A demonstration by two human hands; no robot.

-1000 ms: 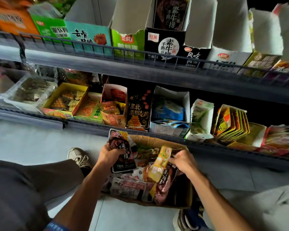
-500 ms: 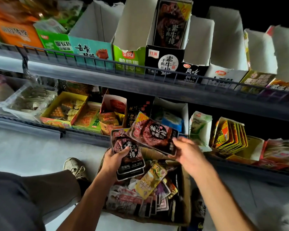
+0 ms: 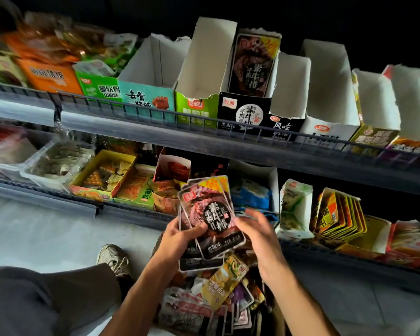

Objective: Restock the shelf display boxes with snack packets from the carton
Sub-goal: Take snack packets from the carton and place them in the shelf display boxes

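My left hand (image 3: 177, 235) grips a fanned stack of dark snack packets (image 3: 209, 214) with a round black label, held up in front of the lower shelf. My right hand (image 3: 255, 226) touches the stack's right edge with its fingers curved against it. Below both hands lies the open carton (image 3: 275, 316), full of several mixed packets, a yellow packet (image 3: 224, 278) on top. On the upper shelf stands the matching black display box (image 3: 243, 115) with one such packet upright inside.
Several torn-open display boxes line the upper shelf, among them a white box (image 3: 291, 86) beside the black one. A wire rail (image 3: 155, 115) fronts that shelf. The lower shelf holds trays and boxes of snacks. My shoe (image 3: 113, 259) and bent knee are at the left.
My right hand lifted a dark packet out of the carton and laid it on the stack in my left hand. Both hands and the stack rose toward the shelves; the view tilted upward.
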